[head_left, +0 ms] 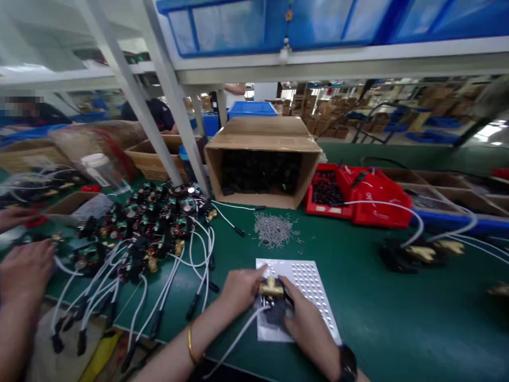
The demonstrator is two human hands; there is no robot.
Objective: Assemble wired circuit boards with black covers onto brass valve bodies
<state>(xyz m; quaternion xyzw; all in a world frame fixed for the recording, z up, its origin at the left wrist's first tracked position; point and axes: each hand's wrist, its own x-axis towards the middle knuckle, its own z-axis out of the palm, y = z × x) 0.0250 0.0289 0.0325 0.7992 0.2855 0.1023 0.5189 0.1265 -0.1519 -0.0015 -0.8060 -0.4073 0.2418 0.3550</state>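
Above a white sheet (274, 335) with rows of small pale raised dots, my two hands hold a black unit (275, 313) with a brass tee fitting (271, 287) and a white cable. My right hand (306, 317) is closed round the unit's right side. My left hand (239, 290) is closed at the left end of the brass part, its fingertips partly hidden; one finger reaches over the sheet. The white cable (242, 330) hangs down toward the table's front edge. Behind the sheet lies a pile of small grey screws or pins (273, 230).
To the left, many open units (147, 212) with circuit boards and white cables crowd the green table (377, 307). A cardboard box (262, 132) of black parts and red bins (377, 199) stand behind. More units (417, 252) lie right. A co-worker's hands (26, 270) are far left.
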